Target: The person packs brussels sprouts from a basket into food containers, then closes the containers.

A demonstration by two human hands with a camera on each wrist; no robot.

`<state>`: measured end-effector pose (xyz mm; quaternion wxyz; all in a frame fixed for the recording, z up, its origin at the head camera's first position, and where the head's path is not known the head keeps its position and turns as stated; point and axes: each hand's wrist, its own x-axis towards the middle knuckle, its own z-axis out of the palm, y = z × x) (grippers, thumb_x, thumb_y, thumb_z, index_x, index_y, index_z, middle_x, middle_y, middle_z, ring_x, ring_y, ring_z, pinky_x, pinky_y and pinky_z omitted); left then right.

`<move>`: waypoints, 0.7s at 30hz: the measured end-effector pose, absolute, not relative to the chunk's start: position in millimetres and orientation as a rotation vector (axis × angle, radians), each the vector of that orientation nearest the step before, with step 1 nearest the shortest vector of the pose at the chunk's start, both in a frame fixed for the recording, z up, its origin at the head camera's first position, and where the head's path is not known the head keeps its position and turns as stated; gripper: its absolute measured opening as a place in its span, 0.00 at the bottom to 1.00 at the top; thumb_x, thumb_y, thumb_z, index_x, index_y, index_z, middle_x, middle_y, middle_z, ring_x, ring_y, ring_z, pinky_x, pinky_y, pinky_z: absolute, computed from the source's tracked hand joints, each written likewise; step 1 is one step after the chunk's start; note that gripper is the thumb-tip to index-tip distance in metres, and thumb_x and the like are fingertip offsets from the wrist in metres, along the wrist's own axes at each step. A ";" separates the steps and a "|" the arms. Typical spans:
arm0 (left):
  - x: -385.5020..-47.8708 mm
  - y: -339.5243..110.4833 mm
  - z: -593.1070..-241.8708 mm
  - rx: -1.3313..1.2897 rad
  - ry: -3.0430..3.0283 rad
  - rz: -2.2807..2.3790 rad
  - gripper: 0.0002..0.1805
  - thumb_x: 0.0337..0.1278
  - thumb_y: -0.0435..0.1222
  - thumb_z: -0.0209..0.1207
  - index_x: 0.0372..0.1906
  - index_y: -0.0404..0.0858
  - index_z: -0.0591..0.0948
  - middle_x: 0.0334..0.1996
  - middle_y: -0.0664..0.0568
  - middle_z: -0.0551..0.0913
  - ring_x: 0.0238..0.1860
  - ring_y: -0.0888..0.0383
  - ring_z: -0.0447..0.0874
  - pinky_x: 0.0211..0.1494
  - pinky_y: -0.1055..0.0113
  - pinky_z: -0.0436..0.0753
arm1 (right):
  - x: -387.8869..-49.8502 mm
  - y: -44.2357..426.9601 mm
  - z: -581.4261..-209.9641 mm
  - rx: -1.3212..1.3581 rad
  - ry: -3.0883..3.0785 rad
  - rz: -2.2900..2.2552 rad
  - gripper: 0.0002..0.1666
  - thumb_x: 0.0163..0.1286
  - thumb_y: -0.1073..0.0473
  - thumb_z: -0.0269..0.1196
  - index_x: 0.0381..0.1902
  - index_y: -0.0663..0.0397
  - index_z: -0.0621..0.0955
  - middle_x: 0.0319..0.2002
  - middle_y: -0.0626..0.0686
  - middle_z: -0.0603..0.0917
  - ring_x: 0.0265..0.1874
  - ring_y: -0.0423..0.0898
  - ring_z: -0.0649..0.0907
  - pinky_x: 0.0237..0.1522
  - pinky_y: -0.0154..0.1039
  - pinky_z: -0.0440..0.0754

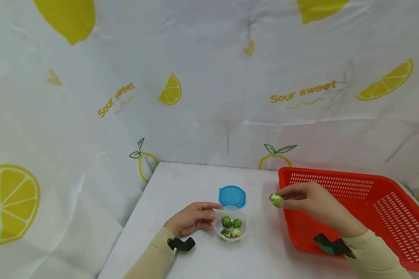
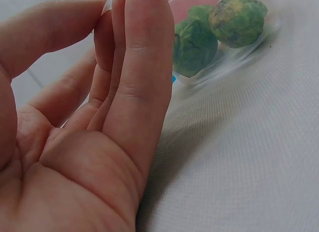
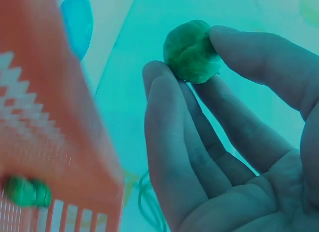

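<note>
White tabletop (image 1: 160, 190) spread out before me, with my clear bowl (image 1: 232, 213) standing on it. Nearest to me were my two tan sleeves (image 1: 151, 255), one to the left of the bowl and one well to its right, each with a small dark gadget (image 1: 181, 244) at the wrist. My left hand (image 1: 192, 219) was at the bowl's left side, pinching the rim between my thumb and fingers. Four little green sprouts (image 1: 226, 221) sat together inside the bowl, and one had brown spots. My right hand (image 1: 315, 203) was up to the right of the bowl, holding one more sprout (image 1: 275, 200) in my fingertips. That one was in the air, just beside the left edge of a big red basket (image 1: 359, 205), which stood right of the bowl and had lots of little holes. Just behind the bowl lay a blue lid (image 1: 232, 197), flat on the table. Farthest back, behind the bowl, hung a white sheet (image 1: 209, 116) with yellow lemons (image 1: 170, 90) and the words "Sour sweet" (image 1: 303, 92).
</note>
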<state>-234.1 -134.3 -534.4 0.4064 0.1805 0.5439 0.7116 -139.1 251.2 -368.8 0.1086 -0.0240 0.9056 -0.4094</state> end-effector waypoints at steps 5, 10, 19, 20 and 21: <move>-234.8 -133.2 -535.7 0.445 1.383 1.796 0.26 0.79 0.33 0.60 0.76 0.36 0.76 0.35 0.54 0.85 0.37 0.63 0.85 0.47 0.70 0.91 | -142.7 223.2 -372.7 -0.126 2.651 -1.235 0.19 0.70 0.51 0.76 0.55 0.50 0.91 0.47 0.49 0.92 0.44 0.45 0.89 0.50 0.42 0.93; -234.7 -135.2 -537.7 0.438 1.377 1.801 0.26 0.79 0.33 0.60 0.76 0.36 0.76 0.36 0.54 0.85 0.38 0.63 0.85 0.47 0.69 0.91 | -149.7 196.7 -380.5 -0.173 2.621 -1.276 0.16 0.69 0.51 0.77 0.52 0.48 0.92 0.44 0.48 0.92 0.43 0.46 0.90 0.49 0.43 0.93; -235.6 -133.3 -539.0 0.413 1.391 1.801 0.25 0.79 0.33 0.59 0.76 0.37 0.77 0.35 0.54 0.85 0.37 0.61 0.85 0.47 0.69 0.91 | -154.4 162.8 -397.4 -0.294 2.565 -1.338 0.15 0.69 0.52 0.76 0.50 0.50 0.92 0.43 0.48 0.92 0.42 0.44 0.89 0.49 0.44 0.92; -235.6 -132.5 -538.7 0.414 1.392 1.800 0.25 0.79 0.33 0.59 0.76 0.36 0.77 0.35 0.54 0.85 0.37 0.61 0.84 0.47 0.69 0.91 | -154.1 160.0 -399.2 -0.299 2.562 -1.338 0.15 0.69 0.52 0.77 0.50 0.50 0.92 0.42 0.48 0.92 0.41 0.44 0.89 0.49 0.44 0.92; -235.4 -131.9 -538.5 0.415 1.392 1.800 0.25 0.79 0.33 0.59 0.76 0.36 0.77 0.35 0.54 0.85 0.37 0.61 0.85 0.47 0.69 0.91 | -153.6 157.5 -401.1 -0.300 2.556 -1.338 0.14 0.69 0.53 0.77 0.50 0.50 0.92 0.42 0.48 0.92 0.42 0.44 0.88 0.49 0.44 0.92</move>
